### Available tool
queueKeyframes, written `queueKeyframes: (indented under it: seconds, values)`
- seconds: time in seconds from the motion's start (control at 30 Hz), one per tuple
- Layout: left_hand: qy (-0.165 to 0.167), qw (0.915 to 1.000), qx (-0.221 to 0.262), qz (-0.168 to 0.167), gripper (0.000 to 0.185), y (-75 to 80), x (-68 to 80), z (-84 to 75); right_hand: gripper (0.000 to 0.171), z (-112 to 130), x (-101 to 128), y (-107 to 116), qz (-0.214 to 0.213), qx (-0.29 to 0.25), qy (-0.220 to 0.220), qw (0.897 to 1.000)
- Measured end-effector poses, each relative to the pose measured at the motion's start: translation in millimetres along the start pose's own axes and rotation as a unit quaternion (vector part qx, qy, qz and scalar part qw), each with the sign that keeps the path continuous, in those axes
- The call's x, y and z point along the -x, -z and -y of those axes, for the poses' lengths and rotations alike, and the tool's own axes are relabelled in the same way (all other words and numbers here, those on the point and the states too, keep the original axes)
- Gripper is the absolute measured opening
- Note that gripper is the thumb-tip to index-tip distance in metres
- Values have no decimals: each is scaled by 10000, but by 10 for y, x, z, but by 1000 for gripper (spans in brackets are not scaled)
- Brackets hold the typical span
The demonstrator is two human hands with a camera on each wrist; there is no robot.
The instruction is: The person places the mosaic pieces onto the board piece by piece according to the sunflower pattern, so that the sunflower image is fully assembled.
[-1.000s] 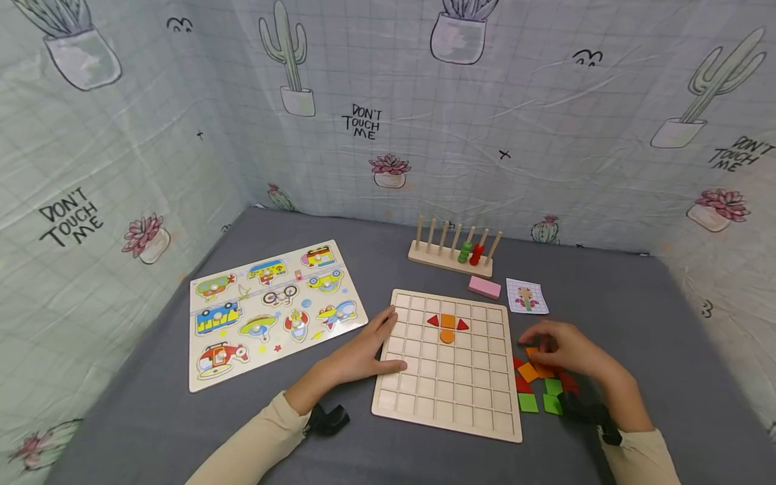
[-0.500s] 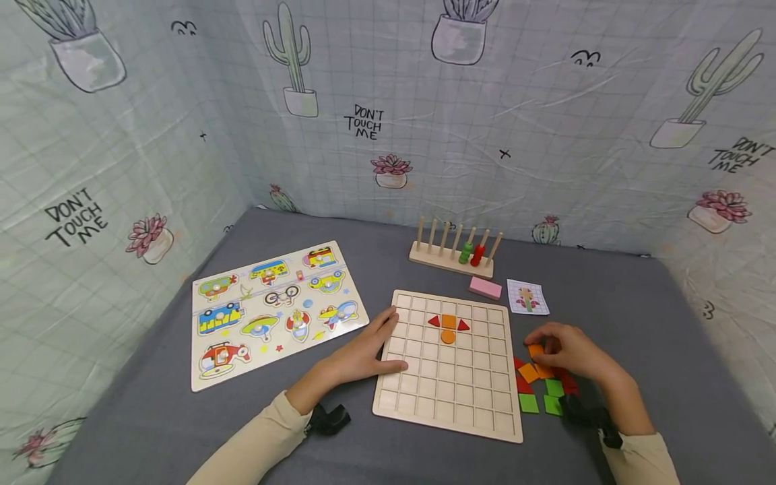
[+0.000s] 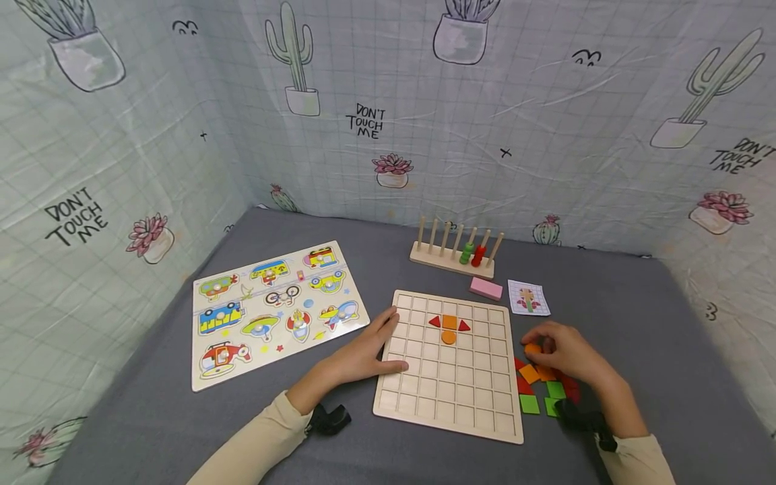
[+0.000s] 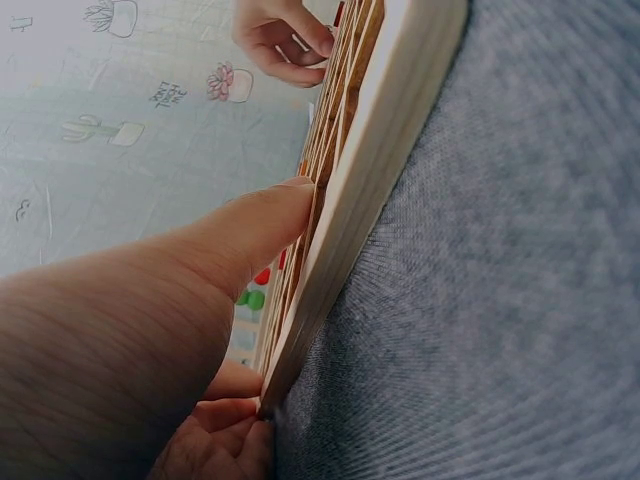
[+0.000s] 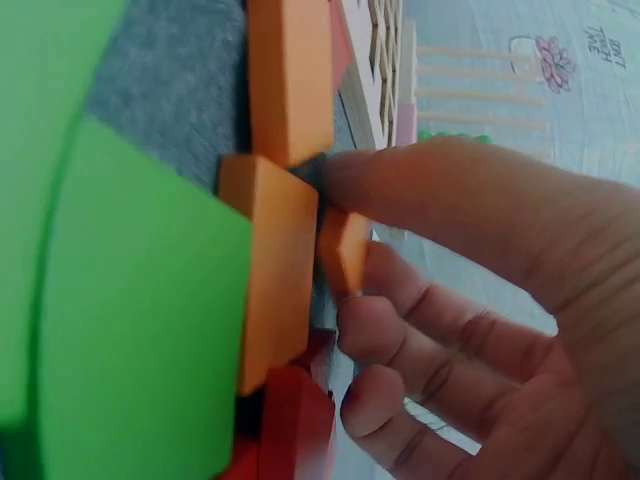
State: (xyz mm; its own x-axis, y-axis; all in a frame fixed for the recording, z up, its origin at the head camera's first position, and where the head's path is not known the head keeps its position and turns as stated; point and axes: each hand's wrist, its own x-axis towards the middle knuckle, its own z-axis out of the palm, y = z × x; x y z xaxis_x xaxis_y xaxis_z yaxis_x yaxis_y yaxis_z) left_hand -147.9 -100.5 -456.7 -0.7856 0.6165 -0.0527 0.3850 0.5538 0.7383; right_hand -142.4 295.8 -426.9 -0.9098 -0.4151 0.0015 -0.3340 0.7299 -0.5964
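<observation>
My left hand (image 3: 364, 350) rests at the left edge of a wooden grid board (image 3: 445, 384). In the left wrist view its thumb (image 4: 265, 215) lies over the top of the rim and the other fingers touch the side. On the board, an orange square (image 3: 449, 322) sits between two red triangles (image 3: 434, 322), with an orange disc (image 3: 448, 337) just below. Right of the board, my right hand (image 3: 566, 350) pinches a small orange piece (image 5: 343, 248) between thumb and fingertips, close above a pile of orange, red and green pieces (image 3: 529, 404).
A picture card (image 3: 529, 297) and a pink block (image 3: 486, 288) lie behind the board. Further back stands a peg rack (image 3: 436, 256) with green and red beads. On the left is a vehicle puzzle board (image 3: 275, 310). Printed cloth (image 3: 461, 135) hangs around the grey table.
The right hand has stayed over the pile, shifting slightly, and the orange piece in its fingers has turned. The left hand and the board stay in place.
</observation>
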Motion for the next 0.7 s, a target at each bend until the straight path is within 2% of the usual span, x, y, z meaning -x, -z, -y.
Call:
queueKeyframes:
  seconds: [0.2, 0.37, 0.7]
  values:
    - [15, 10000, 31, 0, 93, -2, 4, 8, 14, 53, -31, -67, -302, -28, 396, 9988]
    - [47, 10000, 79, 33, 94, -5, 4, 9, 17, 120, -81, -127, -288, -250, 543, 9978]
    - [61, 9999, 82, 1, 94, -16, -8, 38, 18, 322, -285, -208, 413, -493, 518, 9966]
